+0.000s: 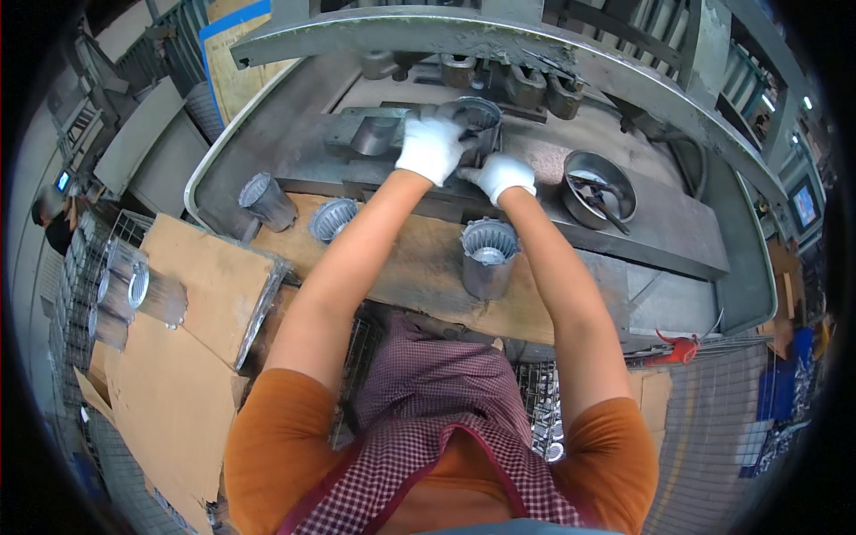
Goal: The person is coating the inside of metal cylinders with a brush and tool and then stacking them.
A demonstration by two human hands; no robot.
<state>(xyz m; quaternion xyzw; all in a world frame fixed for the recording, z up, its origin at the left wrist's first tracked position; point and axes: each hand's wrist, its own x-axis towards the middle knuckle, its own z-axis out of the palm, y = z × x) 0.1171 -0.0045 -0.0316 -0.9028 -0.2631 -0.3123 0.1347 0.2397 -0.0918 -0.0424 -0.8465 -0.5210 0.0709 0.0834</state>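
At the upper centre of the frame, inside a grey metal work bay, a worker's two white-gloved hands close in on a ribbed metal housing (pixel 481 119). The left hand (pixel 432 144) lies along its left side, fingers partly spread; the right hand (pixel 504 176) sits just below it, fingers bent inward. Blur and overlap hide the fingertips, so whether either hand truly grips cannot be told.

The step in hand looks like placing or adjusting the housing beside a grooved block (pixel 373 134). The next move seems to call for a secure hold from both sides and a level hand, with the ribbed rim kept clear of the metal around it.

By count, one housing is at the hands and three more sit on the bench board (pixel 406 267): two at centre left, one near the middle of the frame. About four others, overlapping, cluster on the cardboard (pixel 192 357) at left, making roughly eight in view. One metal bowl (pixel 573 198), with dark tools inside, stands right of centre; one red-handled tool (pixel 676 348) hangs at lower right.
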